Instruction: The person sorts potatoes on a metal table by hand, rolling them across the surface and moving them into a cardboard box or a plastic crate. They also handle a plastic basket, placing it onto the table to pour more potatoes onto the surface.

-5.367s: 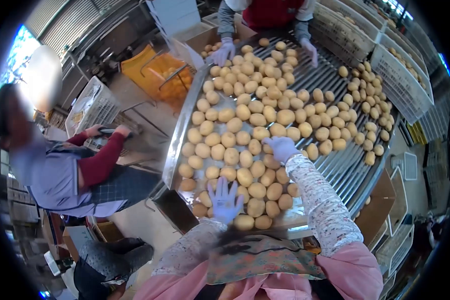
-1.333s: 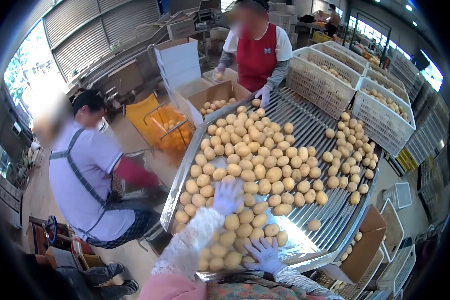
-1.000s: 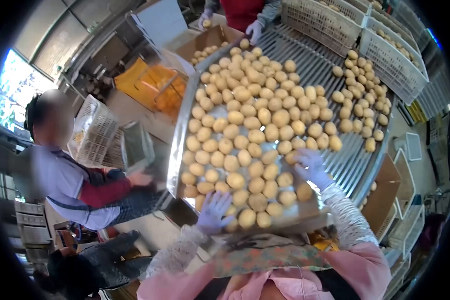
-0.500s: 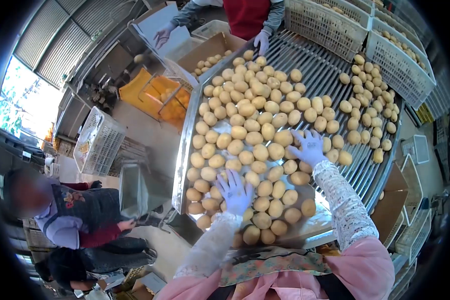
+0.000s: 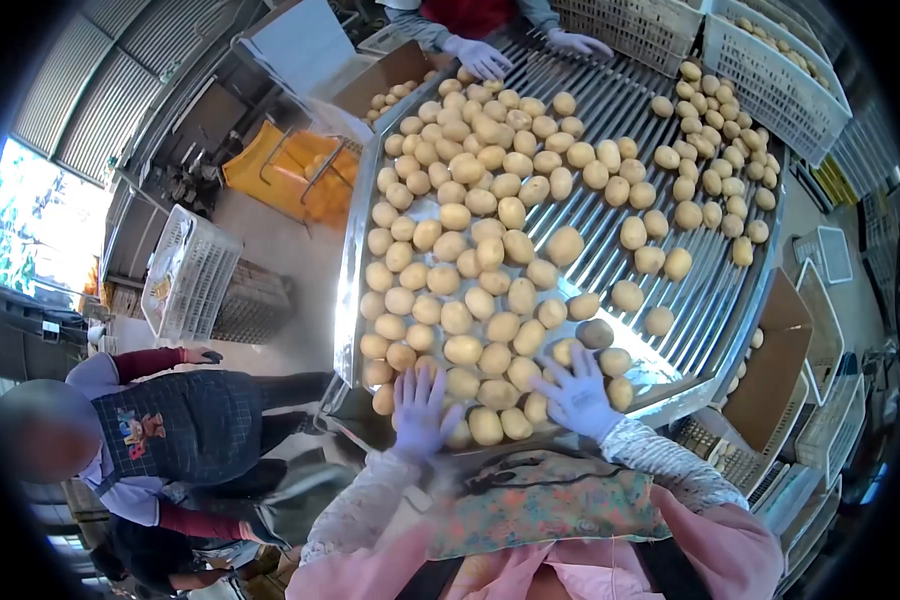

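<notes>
Many round, pale-brown potatoes (image 5: 455, 318) lie spread over a metal sorting table (image 5: 695, 345) with slatted bars. In a pale lavender glove, my left hand (image 5: 423, 412) rests at the table's near edge, fingers spread against the closest potatoes. My right hand (image 5: 580, 395), gloved alike, lies to its right with fingers apart, touching potatoes at the near side. Neither hand grips anything. A darker potato (image 5: 595, 333) sits just beyond my right fingertips.
Across the table are a co-worker's gloved hands (image 5: 480, 58). White crates (image 5: 775, 75) of potatoes stand at the far right, a cardboard box (image 5: 775, 350) at the right side. Another person (image 5: 185, 425) walks on the left, near a white crate (image 5: 190, 275) and a yellow container (image 5: 285, 170).
Both my hands have drawn back toward my body, and potatoes have shifted nearer the front edge. The co-worker's hands now both lie at the table's far end. The person on the left has moved.
</notes>
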The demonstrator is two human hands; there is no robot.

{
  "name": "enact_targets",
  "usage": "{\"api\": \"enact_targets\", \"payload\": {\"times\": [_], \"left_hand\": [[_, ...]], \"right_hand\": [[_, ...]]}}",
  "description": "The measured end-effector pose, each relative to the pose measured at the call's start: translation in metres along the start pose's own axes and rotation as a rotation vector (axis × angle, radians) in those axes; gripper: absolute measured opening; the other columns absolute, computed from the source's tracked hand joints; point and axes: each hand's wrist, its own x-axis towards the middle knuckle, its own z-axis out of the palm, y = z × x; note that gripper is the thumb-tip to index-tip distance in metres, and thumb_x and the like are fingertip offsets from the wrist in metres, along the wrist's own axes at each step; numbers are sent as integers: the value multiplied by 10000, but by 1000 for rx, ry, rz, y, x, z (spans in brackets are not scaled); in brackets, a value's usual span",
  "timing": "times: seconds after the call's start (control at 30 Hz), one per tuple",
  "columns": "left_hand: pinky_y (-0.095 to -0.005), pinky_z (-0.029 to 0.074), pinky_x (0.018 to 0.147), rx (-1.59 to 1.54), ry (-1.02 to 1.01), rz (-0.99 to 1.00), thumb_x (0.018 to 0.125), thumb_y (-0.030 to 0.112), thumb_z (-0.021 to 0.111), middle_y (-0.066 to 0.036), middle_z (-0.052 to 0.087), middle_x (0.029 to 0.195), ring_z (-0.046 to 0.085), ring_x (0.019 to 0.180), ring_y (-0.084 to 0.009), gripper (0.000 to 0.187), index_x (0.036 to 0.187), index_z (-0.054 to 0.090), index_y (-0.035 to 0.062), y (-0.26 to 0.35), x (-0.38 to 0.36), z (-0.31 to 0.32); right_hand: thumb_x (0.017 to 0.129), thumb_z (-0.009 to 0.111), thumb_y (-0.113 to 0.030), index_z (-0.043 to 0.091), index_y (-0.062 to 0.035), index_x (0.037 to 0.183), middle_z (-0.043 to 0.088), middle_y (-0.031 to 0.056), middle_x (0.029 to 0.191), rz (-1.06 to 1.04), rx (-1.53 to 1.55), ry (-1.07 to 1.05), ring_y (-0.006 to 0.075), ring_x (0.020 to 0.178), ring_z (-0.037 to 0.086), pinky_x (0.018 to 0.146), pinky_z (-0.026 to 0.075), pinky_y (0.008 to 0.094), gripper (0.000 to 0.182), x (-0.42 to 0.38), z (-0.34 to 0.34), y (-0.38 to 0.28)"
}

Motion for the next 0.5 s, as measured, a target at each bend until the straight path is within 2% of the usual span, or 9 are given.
{"api": "enact_targets", "payload": {"times": [0.03, 0.1, 0.17, 0.2, 0.3, 0.4, 0.43, 0.47, 0.5], "left_hand": [[-637, 222, 1181, -36, 22, -36, 910, 484, 648, -280, 433, 1494, 372, 1394, -516, 797, 1521, 418, 26, 5, 11, -2], [-659, 221, 1170, -88, 20, 23, 919, 518, 635, -285, 411, 1516, 357, 1403, -519, 821, 1524, 409, 11, 20, 27, 30], [-653, 229, 1165, 53, 50, 20, 930, 536, 611, -281, 386, 1547, 342, 1420, -503, 810, 1526, 413, 25, 45, 38, 52], [-653, 229, 1165, 51, 53, 23, 930, 536, 611, -281, 386, 1547, 342, 1420, -503, 810, 1526, 413, 25, 45, 50, 48], [-661, 237, 1153, 11, -71, 81, 923, 573, 603, -271, 358, 1579, 293, 1460, -490, 851, 1548, 380, 39, 33, 77, 42], [-654, 263, 1154, 292, 322, 88, 930, 551, 612, -250, 463, 1521, 360, 1440, -479, 808, 1520, 433, 29, 20, 68, 73], [-654, 263, 1154, 289, 322, 99, 930, 551, 612, -250, 463, 1521, 360, 1440, -479, 808, 1520, 433, 29, 26, 47, 70], [-638, 271, 1156, 176, 213, 124, 938, 522, 613, -242, 472, 1514, 390, 1421, -468, 771, 1505, 452, 24, 32, 25, 58], [-621, 279, 1159, 66, 103, 146, 947, 493, 615, -235, 481, 1508, 421, 1401, -457, 735, 1490, 471, 20, 36, 13, 47]], "right_hand": [[826, 649, -304, 630, -255, 1358, 518, 207, 1432, -79, 13, 65, 466, 1378, 412, 1130, 309, 639, 535, 5, 6, -6], [866, 644, -336, 623, -215, 1365, 521, 216, 1432, -77, -37, 43, 452, 1385, 419, 1147, 305, 619, 513, 10, 15, -18], [879, 661, -430, 615, -187, 1367, 504, 234, 1451, -74, 92, 16, 436, 1373, 438, 1152, 312, 598, 547, 13, 25, -23], [881, 664, -502, 610, -168, 1366, 492, 248, 1464, -87, 60, 31, 426, 1361, 456, 1161, 305, 587, 592, 13, 25, -21], [867, 681, -473, 622, -176, 1337, 494, 250, 1460, -138, 197, 37, 429, 1343, 474, 1167, 302, 574, 558, 11, 19, -7], [857, 699, -403, 640, -195, 1289, 505, 212, 1466, -152, 163, 40, 418, 1334, 487, 1162, 309, 563, 483, -5, -4, 13], [856, 701, -376, 647, -199, 1271, 509, 197, 1469, -135, 107, 37, 412, 1335, 487, 1160, 311, 560, 455, -11, -15, 17], [871, 677, -383, 656, -205, 1271, 509, 157, 1477, -45, 46, 40, 408, 1360, 464, 1153, 291, 585, 438, -21, -22, 17], [871, 677, -383, 656, -205, 1271, 509, 157, 1477, -42, 43, 45, 408, 1360, 464, 1153, 291, 585, 438, -30, -27, 18]]}}
